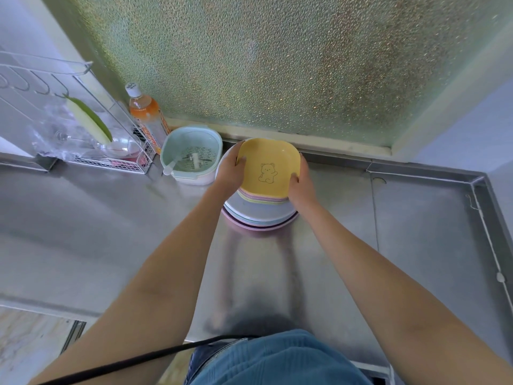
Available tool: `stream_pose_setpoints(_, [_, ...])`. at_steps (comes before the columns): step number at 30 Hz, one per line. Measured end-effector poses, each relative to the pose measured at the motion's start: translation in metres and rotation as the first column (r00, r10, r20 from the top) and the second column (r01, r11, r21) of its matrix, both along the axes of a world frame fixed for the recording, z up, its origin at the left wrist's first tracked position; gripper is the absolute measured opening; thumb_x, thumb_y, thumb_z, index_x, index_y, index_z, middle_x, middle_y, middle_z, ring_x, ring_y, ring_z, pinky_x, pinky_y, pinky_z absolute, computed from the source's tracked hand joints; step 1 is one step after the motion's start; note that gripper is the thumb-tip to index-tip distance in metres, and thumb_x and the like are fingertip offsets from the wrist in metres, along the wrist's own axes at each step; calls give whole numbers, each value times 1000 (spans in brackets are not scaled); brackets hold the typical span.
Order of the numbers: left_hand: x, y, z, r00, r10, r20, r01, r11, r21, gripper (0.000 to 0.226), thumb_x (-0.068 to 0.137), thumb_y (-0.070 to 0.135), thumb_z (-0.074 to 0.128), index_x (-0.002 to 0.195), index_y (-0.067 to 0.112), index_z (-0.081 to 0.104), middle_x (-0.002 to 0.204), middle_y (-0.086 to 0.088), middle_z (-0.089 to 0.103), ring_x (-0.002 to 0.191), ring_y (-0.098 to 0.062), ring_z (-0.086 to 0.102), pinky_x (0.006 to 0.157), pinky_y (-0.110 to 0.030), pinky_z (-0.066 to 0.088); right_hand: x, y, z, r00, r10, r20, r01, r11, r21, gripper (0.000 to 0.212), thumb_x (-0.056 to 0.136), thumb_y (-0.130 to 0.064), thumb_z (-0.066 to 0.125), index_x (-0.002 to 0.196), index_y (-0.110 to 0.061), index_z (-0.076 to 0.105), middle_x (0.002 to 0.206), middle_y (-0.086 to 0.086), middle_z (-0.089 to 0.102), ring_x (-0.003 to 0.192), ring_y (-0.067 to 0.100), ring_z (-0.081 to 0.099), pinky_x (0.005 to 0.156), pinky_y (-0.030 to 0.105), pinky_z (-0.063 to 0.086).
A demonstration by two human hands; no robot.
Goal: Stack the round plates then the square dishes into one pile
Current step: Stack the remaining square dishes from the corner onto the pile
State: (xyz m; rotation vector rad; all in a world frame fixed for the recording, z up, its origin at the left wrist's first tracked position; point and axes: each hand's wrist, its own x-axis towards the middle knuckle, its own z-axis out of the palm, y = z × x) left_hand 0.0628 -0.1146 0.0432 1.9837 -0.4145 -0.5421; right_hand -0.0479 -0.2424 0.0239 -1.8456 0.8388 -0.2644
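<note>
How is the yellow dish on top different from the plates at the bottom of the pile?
The yellow square dish has rounded corners and a bear drawing; the round plates are circular, wider and plain as far as visible. The dish is gripped by the left hand and right hand; the plates rest untouched. Both belong to one pile.

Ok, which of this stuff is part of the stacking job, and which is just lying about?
Job:
square dishes, yellow one on top, gripped by left hand and right hand
round plates underneath

Lying about:
strainer bowl
bottle
wire rack
cable
</note>
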Motion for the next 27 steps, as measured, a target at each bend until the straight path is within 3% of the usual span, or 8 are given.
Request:
stream_pose_setpoints(3, [1, -1, 0, 1000, 14, 20, -14, 999, 46, 46, 96, 14, 34, 141, 26, 37, 136, -4, 50, 122, -25, 47, 105, -41, 39, 3, -1, 0, 1000, 0, -7, 0, 1000, 2, 57, 93, -2, 30, 147, -18, 21, 148, 5, 34, 133, 23, 35, 111, 31, 25])
stream_pose_setpoints(9, [-1, -2, -1, 999, 25, 36, -26, 999, 42, 45, 97, 14, 34, 140, 26, 37, 135, -5, 51, 119, -24, 48, 102, -39, 40, 1, 0, -1, 1000, -5, 11, 5, 1000, 2, 57, 94, -1, 30, 147, -19, 21, 148, 3, 34, 133, 19, 34, 103, 21, 22])
stream_pose_setpoints(15, [13, -2, 12, 980, 49, -194, -75, 988, -134, 40, 100, 19, 35, 139, 19, 44, 141, -1, 46, 123, -15, 45, 104, -30, 37, 2, -17, 19, 996, -3, 92, -7, 994, 113, 57, 96, -8, 31, 148, -25, 17, 154, -5, 23, 138, 12, 26, 99, 16, 20])
stream_pose_setpoints(19, [20, -8, 18, 987, 10, -159, -23, 996, -82, 38, 101, 16, 32, 136, 19, 48, 129, 2, 50, 110, -13, 48, 88, -24, 39, 20, -32, 29, 997, 75, -3, -75, 997, -19, 45, 100, -18, 27, 144, -29, 32, 149, -4, 36, 132, 16, 38, 95, 19, 26])
stream_pose_setpoints(22, [23, -12, 17, 966, 43, -257, -77, 989, -124, 36, 100, 14, 32, 125, 17, 58, 113, -2, 56, 97, -18, 52, 70, -23, 45, 27, -30, 21, 995, 87, -51, -92, 991, -98, 41, 100, -12, 29, 136, -22, 45, 135, 7, 53, 123, 23, 48, 86, 19, 32])
stream_pose_setpoints(27, [25, -14, 16, 933, 72, -352, -138, 976, -168, 34, 100, 12, 34, 123, 13, 60, 114, -7, 60, 100, -21, 55, 78, -30, 47, 33, -30, 20, 998, 24, -51, -32, 987, -156, 37, 99, -9, 31, 130, -15, 50, 125, 13, 59, 115, 28, 52, 87, 27, 36])
